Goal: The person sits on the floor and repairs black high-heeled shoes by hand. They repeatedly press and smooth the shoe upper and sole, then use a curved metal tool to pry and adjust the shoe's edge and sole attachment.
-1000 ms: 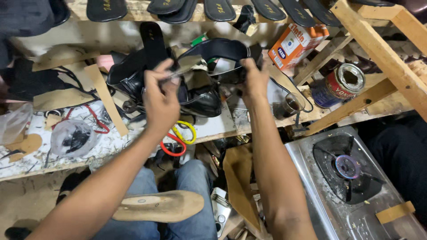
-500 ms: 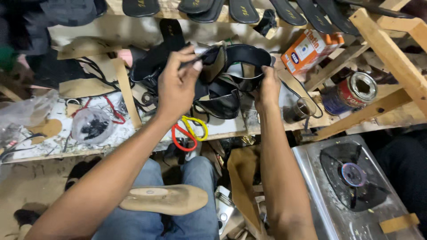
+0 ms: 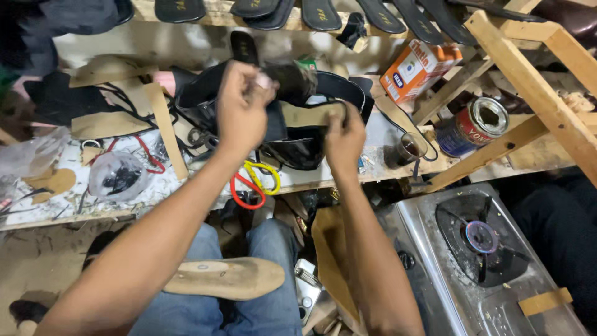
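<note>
My left hand (image 3: 241, 112) is raised over the cluttered bench, its fingers closed on a black leather piece (image 3: 273, 121) and a small pale thing at the fingertips. My right hand (image 3: 344, 138) pinches the end of a tan sole strip (image 3: 311, 114) that runs toward the left hand. Under both hands lies a heap of black sandal straps and uppers (image 3: 298, 149). A tan insole (image 3: 227, 278) rests across my lap on the blue jeans.
Red and yellow scissors handles (image 3: 252, 183) hang at the bench edge. An orange box (image 3: 416, 68) and an open tin can (image 3: 476, 124) stand at right, with a small dark glass (image 3: 410, 148). A gas stove (image 3: 485, 249) sits lower right. Black soles (image 3: 317, 12) line the back shelf.
Both hands have shifted slightly; the left hand turned from poking with a thin tool to gripping the black piece, and the right hand now holds the tan strip.
</note>
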Demonstrator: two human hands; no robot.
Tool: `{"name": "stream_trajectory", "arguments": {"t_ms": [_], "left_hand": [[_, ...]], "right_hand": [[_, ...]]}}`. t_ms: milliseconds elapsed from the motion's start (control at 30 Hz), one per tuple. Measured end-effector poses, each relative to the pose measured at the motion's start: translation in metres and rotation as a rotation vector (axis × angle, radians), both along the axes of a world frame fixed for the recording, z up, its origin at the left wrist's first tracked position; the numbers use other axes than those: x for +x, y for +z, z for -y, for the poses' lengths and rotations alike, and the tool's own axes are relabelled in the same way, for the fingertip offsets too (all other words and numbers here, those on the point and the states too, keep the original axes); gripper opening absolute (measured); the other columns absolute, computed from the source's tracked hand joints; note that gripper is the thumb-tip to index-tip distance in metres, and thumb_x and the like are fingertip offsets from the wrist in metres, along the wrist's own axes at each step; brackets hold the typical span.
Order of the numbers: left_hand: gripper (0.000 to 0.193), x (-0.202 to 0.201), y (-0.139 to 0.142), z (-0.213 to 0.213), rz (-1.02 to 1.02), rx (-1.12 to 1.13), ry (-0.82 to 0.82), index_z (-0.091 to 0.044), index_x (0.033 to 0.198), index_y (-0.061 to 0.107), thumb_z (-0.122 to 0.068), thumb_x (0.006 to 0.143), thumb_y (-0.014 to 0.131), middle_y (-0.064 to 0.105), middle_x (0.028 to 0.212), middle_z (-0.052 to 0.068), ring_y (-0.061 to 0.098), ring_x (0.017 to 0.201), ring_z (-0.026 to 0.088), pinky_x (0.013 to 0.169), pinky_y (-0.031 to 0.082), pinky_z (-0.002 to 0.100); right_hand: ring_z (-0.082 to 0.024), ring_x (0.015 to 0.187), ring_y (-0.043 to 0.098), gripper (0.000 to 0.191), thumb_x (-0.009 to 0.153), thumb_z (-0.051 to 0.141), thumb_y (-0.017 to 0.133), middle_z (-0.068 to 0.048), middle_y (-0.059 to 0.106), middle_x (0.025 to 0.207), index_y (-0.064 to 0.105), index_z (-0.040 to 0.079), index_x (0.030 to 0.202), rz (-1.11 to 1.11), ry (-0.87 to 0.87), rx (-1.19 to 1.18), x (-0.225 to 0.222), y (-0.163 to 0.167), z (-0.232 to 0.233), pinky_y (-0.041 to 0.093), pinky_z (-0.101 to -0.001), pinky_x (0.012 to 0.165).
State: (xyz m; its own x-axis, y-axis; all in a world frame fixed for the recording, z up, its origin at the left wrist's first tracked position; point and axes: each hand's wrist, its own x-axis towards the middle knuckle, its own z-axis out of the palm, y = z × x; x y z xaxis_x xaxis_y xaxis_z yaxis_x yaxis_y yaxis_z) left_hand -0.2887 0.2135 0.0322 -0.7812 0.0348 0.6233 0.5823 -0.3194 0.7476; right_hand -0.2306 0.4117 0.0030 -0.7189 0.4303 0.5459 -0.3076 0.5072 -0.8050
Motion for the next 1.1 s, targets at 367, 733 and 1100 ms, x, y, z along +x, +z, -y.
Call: {"name": "stream_trajectory", "arguments": {"t_ms": [367,733,1100], "left_hand": [[0.017,0.041,0.005,0.025,-0.479,-0.466,0.102,0.002,0.105,0.062,0.005,0.088,0.063,0.069,0.127,0.017,0.070,0.113,0.027,0.094,0.055,0.033],[0.012,0.060,-0.039,0.051,0.131,-0.147,-0.196,0.000,0.109,0.065,0.005,0.100,0.058,0.067,0.130,0.012,0.066,0.118,0.015,0.102,0.054,0.030],[0.050,0.117,-0.033,0.074,0.700,0.263,-0.256,-0.013,0.142,0.048,-0.004,0.094,0.059,0.069,0.121,0.007,0.066,0.110,0.014,0.096,0.053,0.029]], "right_hand": [[-0.022,0.099,0.066,0.026,0.099,0.012,0.063,-0.014,0.070,0.108,0.064,0.002,0.122,0.100,0.024,0.024,0.006,-0.003,-0.010,0.052,-0.0331,0.091],[-0.041,0.110,0.051,0.036,0.093,0.030,0.069,-0.015,0.068,0.123,0.071,0.007,0.121,-0.022,-0.232,0.788,0.072,0.016,0.055,0.033,-0.0477,0.096],[-0.011,0.092,0.064,0.035,0.096,0.020,0.069,-0.005,0.071,0.109,0.063,0.001,0.125,0.235,0.597,-0.685,0.112,0.003,0.119,0.054,-0.0300,0.082]]}}
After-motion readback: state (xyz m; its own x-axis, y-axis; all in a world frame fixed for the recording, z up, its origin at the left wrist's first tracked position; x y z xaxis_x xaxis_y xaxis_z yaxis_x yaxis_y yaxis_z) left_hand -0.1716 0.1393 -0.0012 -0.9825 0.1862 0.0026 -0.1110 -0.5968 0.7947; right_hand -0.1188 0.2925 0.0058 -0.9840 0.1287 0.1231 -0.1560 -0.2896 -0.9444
